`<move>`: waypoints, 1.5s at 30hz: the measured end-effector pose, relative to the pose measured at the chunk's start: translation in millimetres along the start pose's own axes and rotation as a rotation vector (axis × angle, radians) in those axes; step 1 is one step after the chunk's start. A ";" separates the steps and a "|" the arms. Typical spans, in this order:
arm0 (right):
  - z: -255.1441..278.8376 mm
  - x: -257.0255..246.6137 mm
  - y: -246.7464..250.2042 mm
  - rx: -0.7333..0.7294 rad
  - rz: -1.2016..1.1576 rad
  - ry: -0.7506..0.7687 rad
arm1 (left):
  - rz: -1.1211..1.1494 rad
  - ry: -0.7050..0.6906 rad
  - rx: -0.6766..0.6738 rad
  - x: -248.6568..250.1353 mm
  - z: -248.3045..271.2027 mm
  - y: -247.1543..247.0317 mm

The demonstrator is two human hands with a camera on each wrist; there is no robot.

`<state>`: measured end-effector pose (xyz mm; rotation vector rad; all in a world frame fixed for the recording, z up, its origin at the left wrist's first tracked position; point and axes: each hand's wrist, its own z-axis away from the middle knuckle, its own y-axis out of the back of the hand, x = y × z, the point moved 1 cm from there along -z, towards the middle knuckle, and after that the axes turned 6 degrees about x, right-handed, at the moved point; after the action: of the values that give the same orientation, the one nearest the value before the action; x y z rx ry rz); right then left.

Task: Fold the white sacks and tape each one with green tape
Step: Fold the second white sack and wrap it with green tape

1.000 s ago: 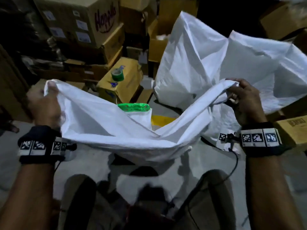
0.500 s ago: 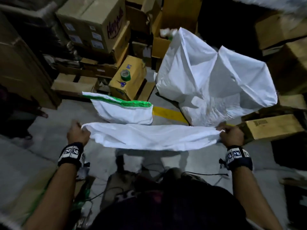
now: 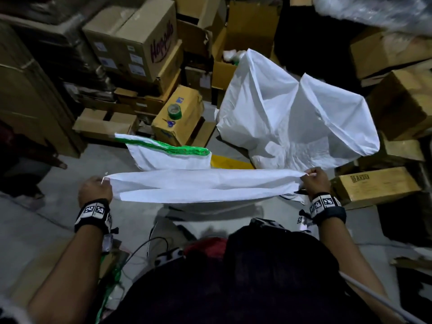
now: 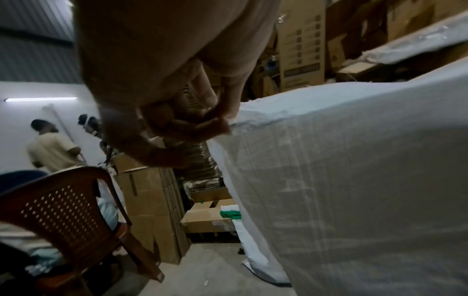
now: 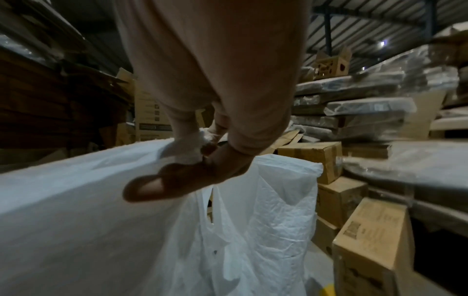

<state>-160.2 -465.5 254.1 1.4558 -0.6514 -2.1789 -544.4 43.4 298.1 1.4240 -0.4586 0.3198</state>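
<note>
Overhead, the head view shows a person holding a white sack [image 3: 205,185] stretched flat and level in the air between both hands, above the grey concrete floor [image 3: 46,230]. The left hand [image 3: 94,191] has its fingers curled tight around the sack's left end, and the left wrist view shows the fingertips [image 4: 202,128] pinching the woven edge of the sack [image 4: 354,180]. The right hand [image 3: 312,182] grips the bunched right end the same way; in the right wrist view the fingers [image 5: 187,176] are wrapped round a gathered wad of the cloth, with the sack [image 5: 76,200] running away from it. Just beyond the held sack, lower down on the floor, lies a folded sack [image 3: 170,157] with a strip of green tape along its top edge. Beyond the held sack's right end stands a large, crumpled, open white sack [image 3: 292,118]. Further back from the taped sack sits a yellow carton [image 3: 184,118], and on its top rest a roll of green tape [image 3: 174,111] and a pair of blue-handled scissors [image 3: 169,123]. Stacked cardboard boxes [image 3: 140,43] crowd the space behind.
</note>
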 end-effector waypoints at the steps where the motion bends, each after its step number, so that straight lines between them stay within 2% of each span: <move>1: -13.8 1.8 -3.7 -0.016 0.000 0.017 | -0.036 0.014 -0.002 0.6 -0.4 -1.6; 3: -37.7 -3.1 -11.6 -0.049 -0.035 0.050 | -0.101 0.030 -0.005 3.8 -2.6 -4.2; 5: -60.2 -13.9 -24.3 -0.100 -0.135 0.108 | -0.073 0.004 -0.011 11.2 -6.9 -5.6; 10: -30.5 -113.7 -25.2 -0.109 -0.268 0.183 | 0.166 0.111 0.074 43.3 -11.5 -2.9; 14: -49.1 -158.0 -15.8 0.014 -0.277 0.213 | 0.214 0.052 0.066 84.8 -15.1 -11.5; 18: -76.6 -169.2 11.7 0.166 -0.326 0.180 | 0.410 -0.001 0.075 132.6 -19.6 -33.3; 20: -88.0 -168.6 19.7 0.121 -0.383 0.109 | 0.408 0.011 0.017 153.4 -24.4 -44.6; 24: -110.9 -150.9 25.9 -0.087 -0.372 -0.008 | 0.399 0.164 -0.097 176.6 -44.6 -71.4; 26: -119.4 -138.4 22.2 -0.144 -0.467 -0.090 | 0.303 0.177 -0.124 183.2 -52.5 -80.7; 29: -131.0 -127.8 19.8 -0.117 -0.314 -0.094 | 0.172 0.096 -0.146 194.0 -60.1 -82.8; 31: -140.9 -127.1 21.3 -0.057 -0.123 -0.053 | 0.123 0.039 -0.166 199.6 -67.9 -79.0; 33: -146.4 -133.2 22.6 0.054 0.212 0.064 | 0.034 -0.002 -0.171 204.2 -74.1 -75.5; 35: -145.4 -144.5 17.9 0.135 0.364 0.226 | -0.001 -0.013 -0.150 209.3 -79.2 -72.2; 37: -145.3 -154.9 11.2 0.177 0.324 0.318 | 0.079 0.046 -0.106 201.2 -97.8 -81.5; 38: -147.4 -158.4 9.0 0.176 0.303 0.320 | 0.141 0.082 -0.069 190.7 -114.3 -90.4; 40: -156.0 -162.0 6.0 0.160 0.284 0.290 | 0.238 0.206 -0.096 177.8 -127.8 -98.0; 43: -165.6 -165.1 7.8 0.175 0.337 0.340 | 0.468 0.434 -0.203 200.0 -91.8 -86.2; 45: -165.2 -168.8 13.8 0.201 0.401 0.366 | 0.491 0.433 -0.208 202.8 -76.3 -86.1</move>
<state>54.2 -399.7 329.4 1.6050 -0.9506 -1.5318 -317.9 96.0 315.5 0.9880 -0.4633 0.9283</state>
